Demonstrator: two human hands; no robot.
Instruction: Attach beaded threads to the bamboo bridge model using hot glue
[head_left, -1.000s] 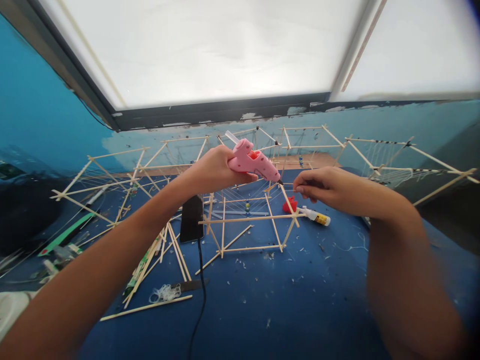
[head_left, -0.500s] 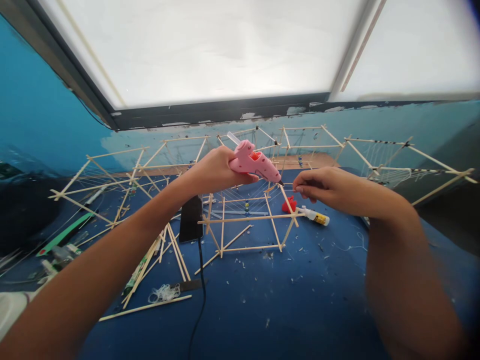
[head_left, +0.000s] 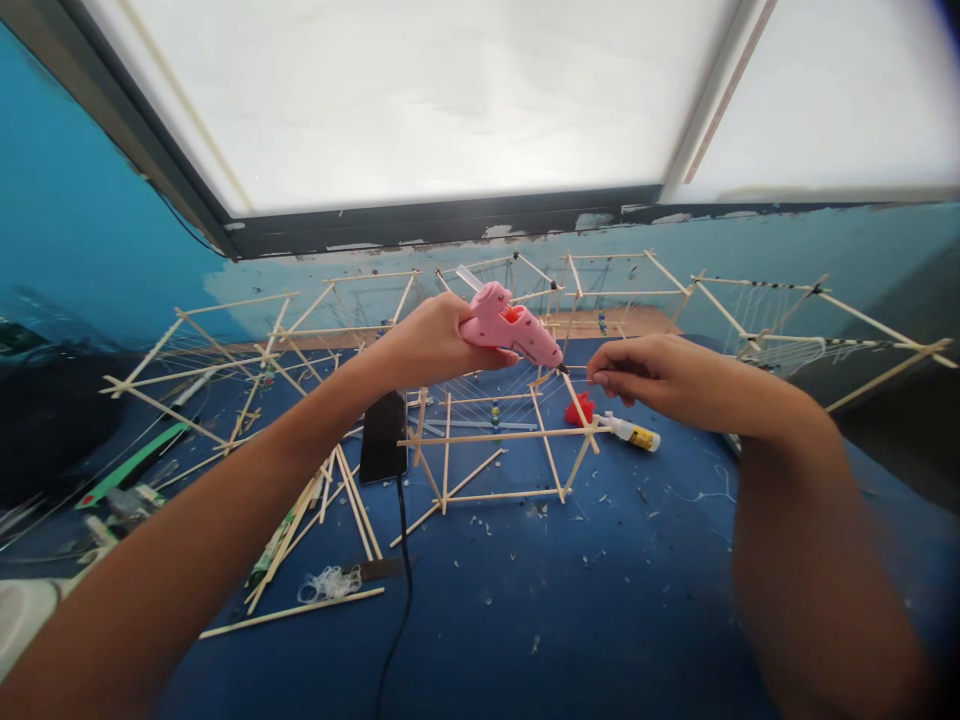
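- Pink glue gun (head_left: 517, 325): is held in the air near the centre of the frame, points with its nozzle down to the right, carries a clear glue stick (head_left: 470, 278) at its back.
- Left hand (head_left: 435, 340): wraps firmly around the handle, extends from the lower left of the frame.
- Wooden-stick structure (head_left: 465, 438): stands in the middle of the frame, has one slanted stick just at the nozzle; cannot tell if touching. Bears blue and green beads (head_left: 495, 412) on threads.
- Right hand (head_left: 637, 370): is just beside the nozzle, right of centre; has thumb and index finger pressed together, other fingers curled. Cannot tell whether something thin is pinched there.
- Red object (head_left: 572, 412) and white bottle (head_left: 634, 433): lie on the blue table (head_left: 600, 620), below the right hand.
- Black phone (head_left: 382, 440): lies left of the structure, near loose sticks (head_left: 359, 502).
- White thread tangle (head_left: 330, 585): lies at lower left of the frame.
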